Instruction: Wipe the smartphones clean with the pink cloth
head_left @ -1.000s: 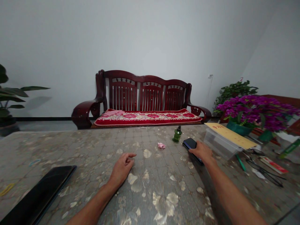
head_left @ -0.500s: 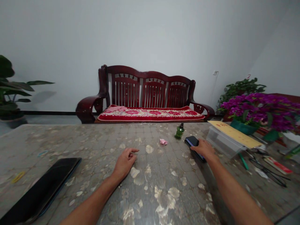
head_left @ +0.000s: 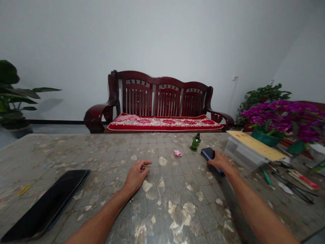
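Observation:
My left hand (head_left: 138,173) rests on the patterned tabletop (head_left: 157,203) with its index finger stretched out and the other fingers loosely bent, holding nothing. At the right, my right hand (head_left: 221,162) lies over a dark phone (head_left: 208,153), thumb on the near side and fingers across to the far side. The phone lies on the table, its near part partly covered by the hand. Just beyond it stands a small green bottle (head_left: 195,143) with a black top. Left of the bottle lies a crumpled pink cloth piece (head_left: 178,153).
A large black tablet-like device (head_left: 48,205) lies at left, near a yellow band (head_left: 24,190) and a blue band (head_left: 49,164). To the right are a clear plastic box (head_left: 241,154) under a yellow envelope (head_left: 256,145), a cable (head_left: 291,186) and purple flowers (head_left: 279,115). A wooden bench (head_left: 159,81) stands behind.
The view has shifted slightly, moving everything a little to the right in the picture. Both hands keep nearly the same places, the right one still on the phone.

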### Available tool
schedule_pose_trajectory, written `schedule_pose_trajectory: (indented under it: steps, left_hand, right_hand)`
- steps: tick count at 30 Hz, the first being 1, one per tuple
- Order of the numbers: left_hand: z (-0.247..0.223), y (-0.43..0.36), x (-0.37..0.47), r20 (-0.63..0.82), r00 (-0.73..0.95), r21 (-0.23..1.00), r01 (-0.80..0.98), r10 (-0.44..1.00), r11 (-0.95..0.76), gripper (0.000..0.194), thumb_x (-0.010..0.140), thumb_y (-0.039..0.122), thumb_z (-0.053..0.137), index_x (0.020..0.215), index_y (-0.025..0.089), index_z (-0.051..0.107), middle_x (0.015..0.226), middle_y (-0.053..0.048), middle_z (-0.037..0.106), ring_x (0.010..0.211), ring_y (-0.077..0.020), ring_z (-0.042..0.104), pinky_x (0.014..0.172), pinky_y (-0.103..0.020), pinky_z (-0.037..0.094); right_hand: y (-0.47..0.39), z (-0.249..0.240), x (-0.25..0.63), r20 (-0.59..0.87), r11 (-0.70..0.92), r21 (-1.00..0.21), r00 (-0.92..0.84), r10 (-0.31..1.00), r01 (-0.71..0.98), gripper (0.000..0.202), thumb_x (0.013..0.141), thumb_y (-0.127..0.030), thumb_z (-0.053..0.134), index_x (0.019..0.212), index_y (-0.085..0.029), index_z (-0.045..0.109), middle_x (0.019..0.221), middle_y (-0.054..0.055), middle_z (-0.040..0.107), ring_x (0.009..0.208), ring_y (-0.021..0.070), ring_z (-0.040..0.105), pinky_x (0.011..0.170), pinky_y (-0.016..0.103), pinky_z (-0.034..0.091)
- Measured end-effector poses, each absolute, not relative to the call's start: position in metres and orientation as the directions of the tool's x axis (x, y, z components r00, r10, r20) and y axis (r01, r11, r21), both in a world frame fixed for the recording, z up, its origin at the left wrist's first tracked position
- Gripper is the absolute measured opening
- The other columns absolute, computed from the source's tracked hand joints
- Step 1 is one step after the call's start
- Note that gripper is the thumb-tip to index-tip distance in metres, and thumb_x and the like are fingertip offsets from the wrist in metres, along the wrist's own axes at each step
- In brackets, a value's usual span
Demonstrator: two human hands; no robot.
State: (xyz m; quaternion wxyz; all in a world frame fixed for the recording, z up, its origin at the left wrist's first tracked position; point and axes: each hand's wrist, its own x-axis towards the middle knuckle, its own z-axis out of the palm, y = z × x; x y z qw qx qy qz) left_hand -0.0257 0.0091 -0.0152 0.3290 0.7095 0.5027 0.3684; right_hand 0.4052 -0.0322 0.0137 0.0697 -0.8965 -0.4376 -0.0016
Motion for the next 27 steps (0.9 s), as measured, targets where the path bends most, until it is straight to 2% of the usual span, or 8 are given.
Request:
schedule_pose_trajectory:
  steps: [5,10,13,15,17,19,22,27]
  left_hand:
    - [-0.017,0.010,-0.026,0.202,0.215,0.847,0.452,0.956,-0.280,0.029,0.076,0.024,0.053,0.097,0.019,0.072,0.088,-0.003,0.068,0.073,-0.0171,0.063,0.075,-0.030,0.053]
    - [-0.019,0.009,-0.023,0.209,0.186,0.853,0.444,0.960,-0.272,0.028,0.075,0.014,0.053,0.095,0.018,0.073,0.090,-0.002,0.069,0.071,-0.0137,0.063,0.071,-0.026,0.052]
    - [-0.020,0.009,-0.022,0.216,0.166,0.841,0.468,0.962,-0.270,0.031,0.075,0.010,0.053,0.097,0.018,0.073,0.092,-0.002,0.070,0.073,-0.0127,0.064,0.073,-0.025,0.052]
    - [-0.020,0.009,-0.021,0.220,0.157,0.832,0.486,0.963,-0.269,0.032,0.076,0.009,0.053,0.100,0.019,0.073,0.093,-0.001,0.070,0.073,-0.0124,0.064,0.074,-0.024,0.052]
    - [-0.021,0.009,-0.020,0.220,0.153,0.820,0.505,0.963,-0.268,0.034,0.076,0.007,0.053,0.102,0.018,0.072,0.093,-0.001,0.070,0.074,-0.0123,0.064,0.074,-0.024,0.053]
    - [-0.019,0.010,-0.019,0.222,0.153,0.804,0.530,0.963,-0.270,0.035,0.076,0.006,0.052,0.103,0.018,0.071,0.092,-0.002,0.071,0.077,-0.0128,0.065,0.076,-0.024,0.053]
    - [-0.011,0.013,-0.023,0.225,0.155,0.759,0.590,0.962,-0.273,0.037,0.076,0.004,0.051,0.104,0.018,0.071,0.095,-0.003,0.072,0.083,-0.0144,0.067,0.081,-0.025,0.053]
    - [0.018,0.023,-0.066,0.181,0.135,0.607,0.764,0.974,-0.219,0.038,0.077,0.009,0.057,0.111,0.018,0.070,0.110,-0.007,0.072,0.102,-0.0210,0.066,0.095,-0.032,0.049]
  right_hand:
    - [-0.030,0.011,0.411,0.050,-0.588,-0.134,0.598,0.800,0.798,0.080,0.068,-0.042,0.071,0.141,-0.018,0.050,0.129,0.021,0.061,0.120,0.0414,0.058,0.094,0.052,0.049]
    - [-0.032,0.012,0.424,0.037,-0.518,-0.169,0.531,0.847,0.838,0.097,0.064,-0.062,0.074,0.143,-0.011,0.048,0.128,0.025,0.062,0.119,0.0438,0.059,0.094,0.055,0.049]
    - [-0.033,0.021,0.414,0.235,-0.520,-0.145,0.540,0.808,0.842,0.089,0.070,-0.070,0.066,0.138,-0.015,0.055,0.130,0.026,0.061,0.118,0.0507,0.057,0.091,0.065,0.047]
    - [-0.034,0.028,0.391,0.344,-0.384,-0.173,0.421,0.839,0.907,0.072,0.081,-0.064,0.055,0.134,-0.015,0.058,0.127,0.023,0.064,0.115,0.0447,0.060,0.094,0.058,0.047]
    - [-0.033,0.031,0.358,0.368,-0.173,-0.263,0.265,0.891,0.949,0.056,0.088,-0.051,0.047,0.131,-0.017,0.061,0.125,0.016,0.067,0.111,0.0349,0.064,0.093,0.047,0.050]
    - [-0.030,0.028,0.320,0.336,-0.028,-0.345,0.151,0.929,0.938,0.050,0.086,-0.045,0.049,0.126,-0.019,0.063,0.122,0.012,0.068,0.101,0.0290,0.067,0.089,0.040,0.051]
    - [-0.019,0.014,0.269,0.335,0.162,-0.425,-0.011,0.942,0.891,0.049,0.084,-0.036,0.052,0.129,-0.020,0.063,0.121,0.010,0.069,0.102,0.0254,0.066,0.088,0.034,0.050]
    - [0.001,-0.005,0.223,0.282,0.123,-0.391,-0.008,0.959,0.912,0.053,0.082,-0.029,0.058,0.134,-0.019,0.060,0.127,0.012,0.064,0.107,0.0261,0.062,0.091,0.033,0.048]
